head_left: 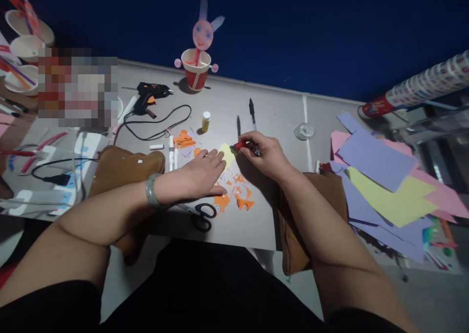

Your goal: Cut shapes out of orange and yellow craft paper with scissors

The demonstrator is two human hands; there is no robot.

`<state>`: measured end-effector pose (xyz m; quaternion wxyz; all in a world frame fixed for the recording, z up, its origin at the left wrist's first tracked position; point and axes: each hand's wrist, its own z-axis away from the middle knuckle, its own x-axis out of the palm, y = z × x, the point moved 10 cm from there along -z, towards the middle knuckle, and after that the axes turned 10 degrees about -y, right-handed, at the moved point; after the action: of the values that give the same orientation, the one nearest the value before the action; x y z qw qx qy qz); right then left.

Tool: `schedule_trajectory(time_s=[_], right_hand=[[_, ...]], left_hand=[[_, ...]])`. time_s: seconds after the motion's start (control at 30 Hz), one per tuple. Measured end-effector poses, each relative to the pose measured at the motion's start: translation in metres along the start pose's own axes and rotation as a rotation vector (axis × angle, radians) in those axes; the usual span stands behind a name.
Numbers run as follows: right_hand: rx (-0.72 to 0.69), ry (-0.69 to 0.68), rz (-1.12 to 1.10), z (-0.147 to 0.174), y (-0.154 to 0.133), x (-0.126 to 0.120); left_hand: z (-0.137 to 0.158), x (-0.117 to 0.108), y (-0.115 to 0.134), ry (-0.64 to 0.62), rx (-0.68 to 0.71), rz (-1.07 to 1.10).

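Observation:
My left hand lies flat with its fingers stretched out, its fingertips on a small piece of yellow paper. In my right hand, pinched between thumb and fingers, is a red marker with a dark end at the yellow paper. My fingers partly hide the marker. Orange paper scraps lie just in front of the yellow paper. Black-handled scissors rest below my left wrist. Behind my right hand lies a black pen.
A red paper cup with a pink rabbit figure stands at the back. Left are a glue gun with its cord and a power strip. A small yellow bottle stands mid-table. Coloured paper sheets and stacked cups are at right.

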<state>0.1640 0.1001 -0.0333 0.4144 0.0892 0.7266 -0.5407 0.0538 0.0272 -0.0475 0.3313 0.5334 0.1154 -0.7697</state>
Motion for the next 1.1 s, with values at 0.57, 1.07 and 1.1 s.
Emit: schedule_trajectory(time_s=[0.57, 1.07, 1.1], right_hand=[[0.041, 0.056, -0.431, -0.009, 0.011, 0.017], [0.15, 0.141, -0.524, -0.007, 0.033, 0.02], [0.149, 0.169, -0.512, -0.006, 0.033, 0.016]], left_hand=[[-0.003, 0.005, 0.021, 0.132, 0.109, -0.129], [-0.01, -0.007, 0.0, 0.205, 0.048, -0.102], [-0.009, -0.01, -0.003, 0.205, 0.042, -0.06]])
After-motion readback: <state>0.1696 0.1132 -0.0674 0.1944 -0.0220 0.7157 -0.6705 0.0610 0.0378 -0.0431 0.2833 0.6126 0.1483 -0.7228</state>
